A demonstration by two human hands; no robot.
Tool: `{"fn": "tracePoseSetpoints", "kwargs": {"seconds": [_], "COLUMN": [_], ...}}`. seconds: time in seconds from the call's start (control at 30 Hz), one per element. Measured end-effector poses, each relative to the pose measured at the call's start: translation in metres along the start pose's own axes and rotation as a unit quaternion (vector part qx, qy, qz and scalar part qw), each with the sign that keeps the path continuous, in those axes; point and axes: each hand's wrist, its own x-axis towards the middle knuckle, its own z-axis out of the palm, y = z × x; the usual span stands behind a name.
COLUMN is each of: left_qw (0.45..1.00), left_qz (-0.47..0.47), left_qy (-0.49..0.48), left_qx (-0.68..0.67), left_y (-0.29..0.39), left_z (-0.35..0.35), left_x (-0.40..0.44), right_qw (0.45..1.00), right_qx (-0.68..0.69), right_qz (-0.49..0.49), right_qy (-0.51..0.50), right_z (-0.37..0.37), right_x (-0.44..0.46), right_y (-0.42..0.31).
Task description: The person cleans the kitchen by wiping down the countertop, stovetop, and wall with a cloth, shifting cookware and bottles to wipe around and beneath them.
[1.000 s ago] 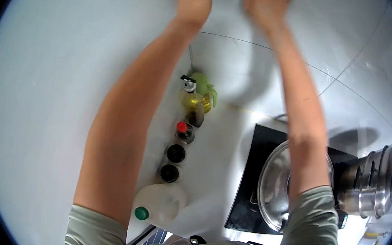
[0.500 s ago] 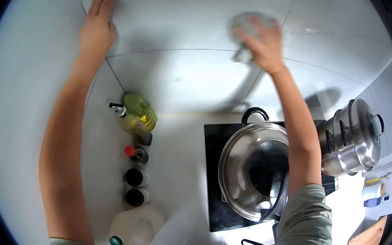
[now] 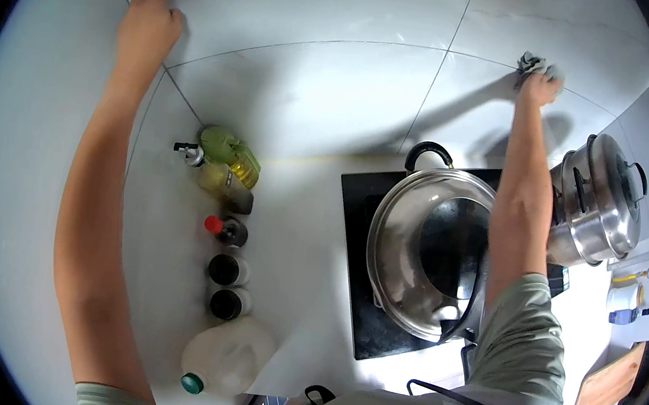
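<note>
- While the right hand (image 3: 541, 88) is closed around a crumpled grey cloth (image 3: 532, 68) at the tiled wall (image 3: 338, 77), blur hides the exact finger placement.
- The cloth, bunched at that hand's fingertips, should be light, limp and hard to damage — a thick central fold looks the best hold, since loose edges would flop.
- Well to its left, the left hand (image 3: 149, 26) appears flat against the wall, fingers straight, nothing visible in it.
- Bodyward of the right hand stand a large steel pan (image 3: 401, 242) and, farther right, a stacked steamer (image 3: 601, 224).
</note>
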Motion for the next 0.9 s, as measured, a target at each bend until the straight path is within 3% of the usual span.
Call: {"fn": "tracePoseSetpoints", "kwargs": {"seconds": [0.07, 0.1, 0.13, 0.2, 0.23, 0.27, 0.33, 0.4, 0.47, 0.7, 0.8, 0.9], "left_qw": [1.000, 1.000, 1.000, 0.999, 0.999, 0.999, 0.999, 0.999, 0.999, 0.999, 0.999, 0.999], "left_qz": [0.014, 0.015, 0.018, 0.028, 0.032, 0.034, 0.036, 0.034, 0.003, 0.049, 0.045, 0.043], "left_qy": [0.009, 0.011, 0.022, 0.032, 0.036, 0.039, 0.030, 0.027, -0.025, -0.015, -0.007, -0.029], "left_qx": [-0.007, -0.012, -0.004, -0.009, -0.005, -0.001, 0.004, 0.031, 0.022, 0.014, -0.005, 0.000], "left_y": [-0.004, -0.006, -0.009, -0.011, -0.011, -0.010, -0.008, -0.009, -0.006, -0.017, -0.015, -0.011], "left_z": [0.006, 0.009, 0.013, 0.019, 0.016, 0.016, 0.015, 0.005, 0.000, 0.007, 0.004, 0.003], "left_x": [0.000, -0.002, -0.003, -0.002, -0.001, -0.002, -0.002, -0.003, -0.004, -0.006, -0.006, -0.005], "right_qw": [0.950, 0.940, 0.941, 0.894, 0.878, 0.869, 0.809, 0.737, 0.718, 0.531, 0.569, 0.670], "right_qx": [0.097, 0.056, -0.061, -0.300, -0.310, -0.287, -0.079, 0.021, 0.104, 0.521, 0.571, 0.522], "right_qz": [0.296, 0.338, 0.329, 0.282, 0.310, 0.367, 0.582, 0.670, 0.682, 0.649, 0.586, 0.526], "right_qy": [0.020, 0.007, -0.046, -0.176, -0.191, -0.168, 0.002, 0.090, 0.094, 0.158, 0.085, 0.047], "right_z": [-0.004, 0.001, 0.007, 0.015, 0.018, 0.026, 0.034, 0.036, 0.046, 0.038, 0.034, 0.023], "right_x": [-0.062, -0.089, -0.118, -0.178, -0.210, -0.246, -0.304, -0.325, -0.317, -0.211, -0.127, -0.059], "right_y": [-0.029, -0.031, -0.035, -0.053, -0.066, -0.075, -0.104, -0.120, -0.119, -0.018, 0.031, 0.060]}}
